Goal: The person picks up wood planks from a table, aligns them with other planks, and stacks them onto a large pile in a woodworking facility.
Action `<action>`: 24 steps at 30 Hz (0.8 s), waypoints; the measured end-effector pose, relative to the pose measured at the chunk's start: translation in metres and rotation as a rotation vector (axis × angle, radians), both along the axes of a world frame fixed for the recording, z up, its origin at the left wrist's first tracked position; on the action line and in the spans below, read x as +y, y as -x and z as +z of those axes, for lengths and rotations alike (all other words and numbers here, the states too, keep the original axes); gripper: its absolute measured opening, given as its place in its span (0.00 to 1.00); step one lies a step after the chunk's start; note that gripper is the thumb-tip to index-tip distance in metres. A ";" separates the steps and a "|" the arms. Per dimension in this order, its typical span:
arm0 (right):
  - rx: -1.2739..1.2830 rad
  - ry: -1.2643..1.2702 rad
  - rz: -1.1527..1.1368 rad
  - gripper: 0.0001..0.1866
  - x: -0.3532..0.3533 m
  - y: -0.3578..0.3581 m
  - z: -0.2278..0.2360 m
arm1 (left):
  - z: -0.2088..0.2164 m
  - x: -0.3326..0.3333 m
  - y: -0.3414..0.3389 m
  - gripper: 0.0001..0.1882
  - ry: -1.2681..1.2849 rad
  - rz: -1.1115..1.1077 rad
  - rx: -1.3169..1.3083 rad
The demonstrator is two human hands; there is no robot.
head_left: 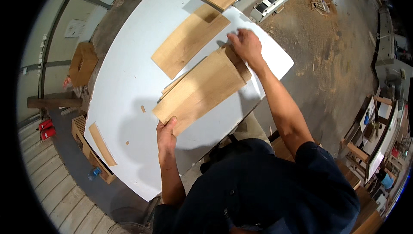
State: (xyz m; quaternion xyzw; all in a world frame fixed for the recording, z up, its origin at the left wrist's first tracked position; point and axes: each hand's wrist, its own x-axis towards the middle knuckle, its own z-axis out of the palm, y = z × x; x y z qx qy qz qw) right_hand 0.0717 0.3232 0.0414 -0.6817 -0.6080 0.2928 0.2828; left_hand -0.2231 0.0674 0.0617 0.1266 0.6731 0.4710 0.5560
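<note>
Support the top board at both ends and carry it level, so its corner doesn't scrape the boards beneath; its thin edges probably chip easily. Your left hand pinches the near-left corner, thumb flat on the face, the other fingers hidden underneath. Your right hand is at the far-right end, fingers loosely curled; whether they grip or touch wood, you can't tell. The board slants between both hands, above the white table.
</note>
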 end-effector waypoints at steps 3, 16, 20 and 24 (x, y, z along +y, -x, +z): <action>-0.201 -0.278 0.066 0.24 0.051 0.006 -0.013 | 0.001 0.019 0.009 0.34 -0.028 -0.035 0.315; 0.217 0.026 0.131 0.21 0.048 -0.004 -0.028 | 0.009 0.232 0.008 0.61 -0.164 -1.207 1.359; 0.284 0.121 0.201 0.21 0.029 -0.012 -0.007 | 0.020 0.212 0.055 0.60 -0.116 -1.199 1.351; 0.286 -0.019 0.204 0.18 -0.012 -0.044 -0.003 | 0.051 0.117 0.135 0.60 -0.109 -1.216 1.418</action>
